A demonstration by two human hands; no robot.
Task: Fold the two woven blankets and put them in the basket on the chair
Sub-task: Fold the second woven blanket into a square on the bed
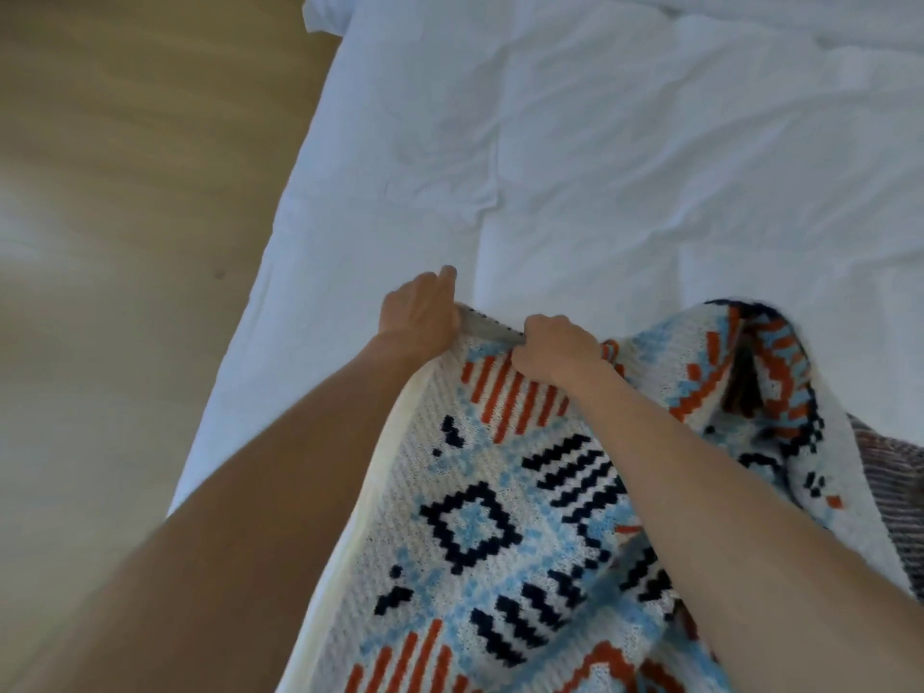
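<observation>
— Nearest us?
— The patterned blanket (pixel 480 532), draped over the bed's near edge. Left hand (pixel 420 312) and right hand (pixel 555 352) each pinch its far hem, close together, probably finding a corner to fold from.
— And around it?
— A striped blanket (pixel 895 472) peeks out beside it; white bedsheet (pixel 575 157), wood floor (pixel 125 192). No basket visible.

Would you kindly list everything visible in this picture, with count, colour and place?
Patterned blanket: one, white with light blue, navy and orange motifs, lower centre and right, on the bed.
Striped blanket: one, dark and pale stripes, right edge, partly under the patterned one.
Bed cover: one, white, creased, centre and right.
Floor: light wood, left.
Left hand: gripping the patterned blanket's far edge.
Right hand: fist closed on the same edge, beside it.
</observation>
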